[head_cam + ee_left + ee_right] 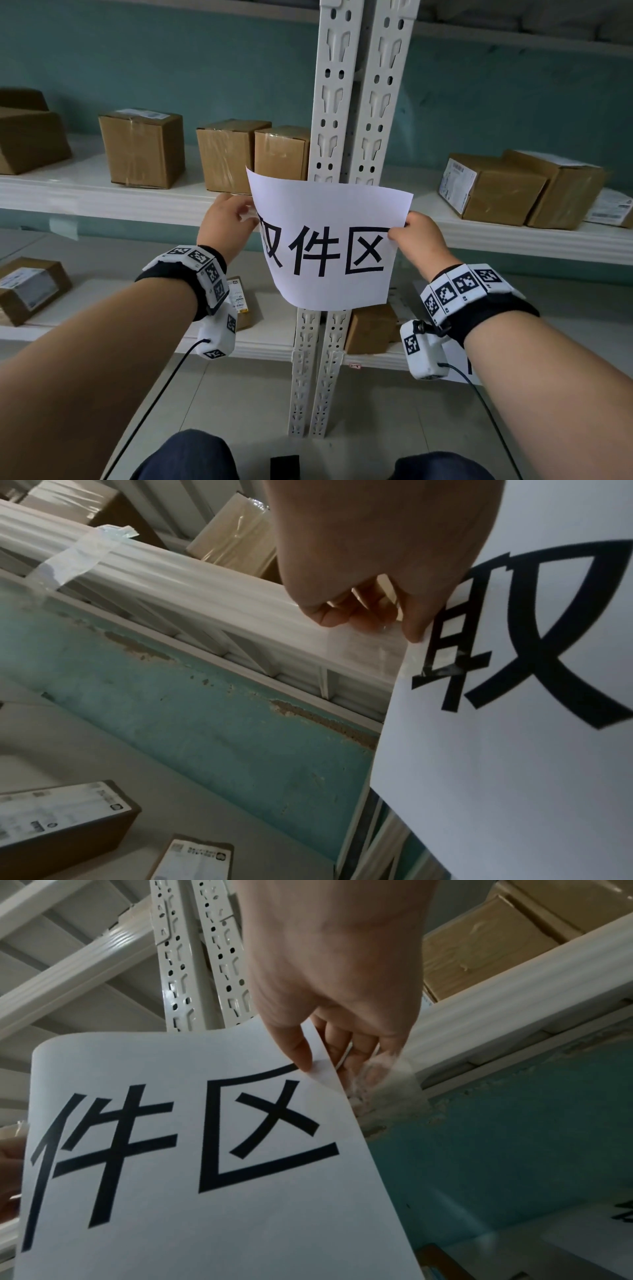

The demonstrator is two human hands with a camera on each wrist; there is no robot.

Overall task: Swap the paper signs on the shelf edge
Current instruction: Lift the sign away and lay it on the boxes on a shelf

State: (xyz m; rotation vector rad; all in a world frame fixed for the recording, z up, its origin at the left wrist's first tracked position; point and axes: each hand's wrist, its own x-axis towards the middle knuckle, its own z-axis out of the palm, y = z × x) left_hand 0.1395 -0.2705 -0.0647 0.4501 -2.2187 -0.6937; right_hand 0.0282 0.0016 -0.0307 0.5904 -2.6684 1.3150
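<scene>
the left wrist view is showing what the head view is hiding: a strip of clear tape (394, 639) running from the left edge of the paper sign (514, 723) onto the white shelf edge (205, 596), and another loose piece of tape (85, 553) hanging further left on that same edge. the right wrist view is showing a torn, fuzzy scrap of tape (380, 1085) just right of the sign's right edge, by the fingers; whether it is sticking to the shelf i cannot tell.

the paper sign (329, 243) is hanging in front of the two white uprights (346, 89), at the level of the middle shelf, with its printed face toward the person. its long axis is running left to right, the three black characters are reading upright, and the sheet is bowing outward.

the left hand (227, 219) is pinching the sign's left edge, thumb in front over the first character, the other fingers (329, 615) curling behind. the right hand (416, 240) is pinching the right edge, thumb (301, 1053) lying on the printed face, fingers tucking behind the sheet.

cardboard boxes (144, 147) are sitting along the shelves on both sides.
</scene>
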